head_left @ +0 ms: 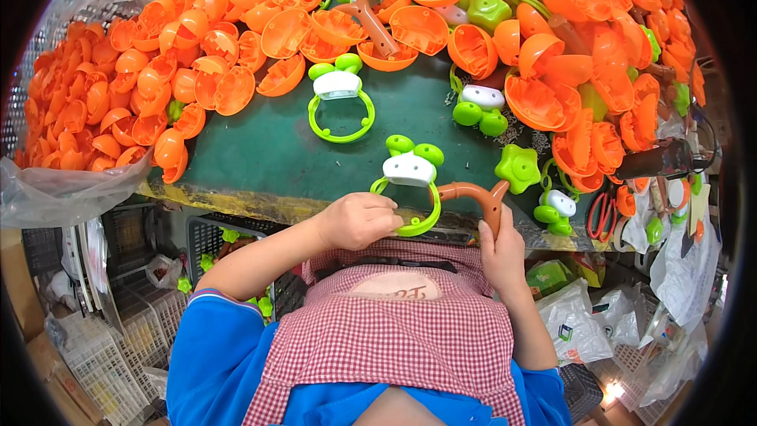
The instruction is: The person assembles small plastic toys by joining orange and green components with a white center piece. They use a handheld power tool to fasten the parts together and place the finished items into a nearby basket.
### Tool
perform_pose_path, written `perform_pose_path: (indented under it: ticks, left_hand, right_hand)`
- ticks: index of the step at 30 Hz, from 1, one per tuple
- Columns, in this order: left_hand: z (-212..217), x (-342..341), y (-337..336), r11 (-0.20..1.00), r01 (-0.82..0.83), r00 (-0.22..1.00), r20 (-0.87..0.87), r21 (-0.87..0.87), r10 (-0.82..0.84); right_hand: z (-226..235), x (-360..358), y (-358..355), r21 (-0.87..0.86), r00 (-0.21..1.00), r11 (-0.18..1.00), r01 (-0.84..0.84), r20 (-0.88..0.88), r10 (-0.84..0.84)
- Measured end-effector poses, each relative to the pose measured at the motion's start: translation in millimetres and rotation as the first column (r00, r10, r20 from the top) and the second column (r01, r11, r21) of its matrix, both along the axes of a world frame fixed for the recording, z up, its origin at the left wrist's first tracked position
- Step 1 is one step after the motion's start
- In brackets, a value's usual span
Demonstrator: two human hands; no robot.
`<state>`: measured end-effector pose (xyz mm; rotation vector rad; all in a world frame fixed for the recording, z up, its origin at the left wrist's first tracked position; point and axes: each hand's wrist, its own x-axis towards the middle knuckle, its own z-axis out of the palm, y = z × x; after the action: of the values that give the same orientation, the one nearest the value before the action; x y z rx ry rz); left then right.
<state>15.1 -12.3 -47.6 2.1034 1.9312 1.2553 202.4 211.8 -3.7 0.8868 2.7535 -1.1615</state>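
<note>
My left hand (359, 219) is closed on the left side of a light green plastic ring (423, 226) at the table's front edge. On top of that ring sits a white piece (408, 170) with two green rounded lobes. My right hand (503, 248) grips a curved brown branch-shaped plastic piece (470, 191), whose left end meets the ring's right side; whether they are joined I cannot tell. Just beyond the branch lies a green star-shaped piece (518, 169). A second ring with a white and green top (341, 120) rests farther back, and similar white-and-green parts (481, 106) lie to the right.
Orange half shells (292, 31) are heaped along the back and right of the green table (260, 142). A clear bag of smaller orange shells (71, 110) bulges at the left. Red-handled scissors (602, 213) lie near the right edge. Crates (102, 355) stand below left.
</note>
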Motion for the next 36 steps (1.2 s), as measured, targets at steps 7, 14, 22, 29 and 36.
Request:
perform_pose_path:
  ticks: [7, 14, 22, 29, 36]
  left_hand:
    - [9, -7, 20, 0.999, -0.05, 0.929, -0.366, 0.001, 0.046]
    - [-5, -11, 32, 0.988, -0.155, 0.953, -0.263, 0.003, 0.15]
    - [69, -126, 15, 0.933, -0.344, 0.902, -0.241, 0.104, 0.359]
    - [99, -464, 20, 0.168, -0.966, 0.238, -0.434, -0.195, 0.869]
    - [62, -610, 43, 0.107, -0.993, 0.112, -0.725, -0.054, 0.679]
  right_hand:
    - [-8, -13, -4, 0.081, 0.987, 0.997, -0.02, -0.155, 0.032]
    - [2, -78, -24, 0.423, 0.68, 0.751, -0.507, -0.339, 0.65]
    - [-25, -106, -6, 0.401, 0.667, 0.732, -0.551, -0.315, 0.675]
    - [-40, -106, -8, 0.328, 0.645, 0.712, -0.621, -0.303, 0.702]
    - [-18, -107, -8, 0.128, 0.696, 0.718, -0.684, -0.179, 0.695]
